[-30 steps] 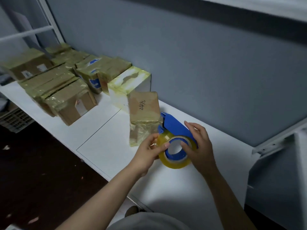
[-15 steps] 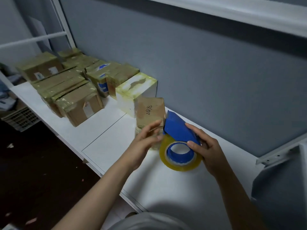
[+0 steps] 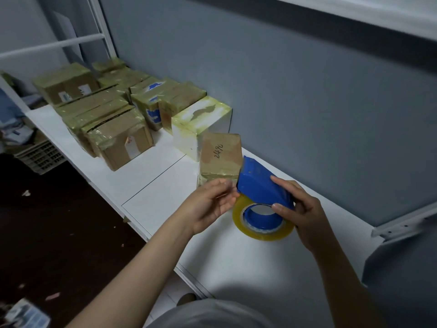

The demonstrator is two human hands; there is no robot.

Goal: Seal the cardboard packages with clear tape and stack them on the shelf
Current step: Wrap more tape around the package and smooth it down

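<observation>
Now | right hand (image 3: 305, 214) clamped on blue tape dispenser (image 3: 257, 183) | left hand (image 3: 208, 207) at its front edge, cannot tell whether it pinches tape | package (image 3: 220, 157) upright on shelf (image 3: 160, 183), just behind left hand

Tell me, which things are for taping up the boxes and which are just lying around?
For the job: blue plastic tape dispenser in the right hand; roll of clear yellowish tape, its end pinched by the left hand; small brown cardboard package with a handwritten number; taped cardboard packages on the white shelf.
Just lying about: grey plastic crate; paper scraps on the dark floor.
</observation>
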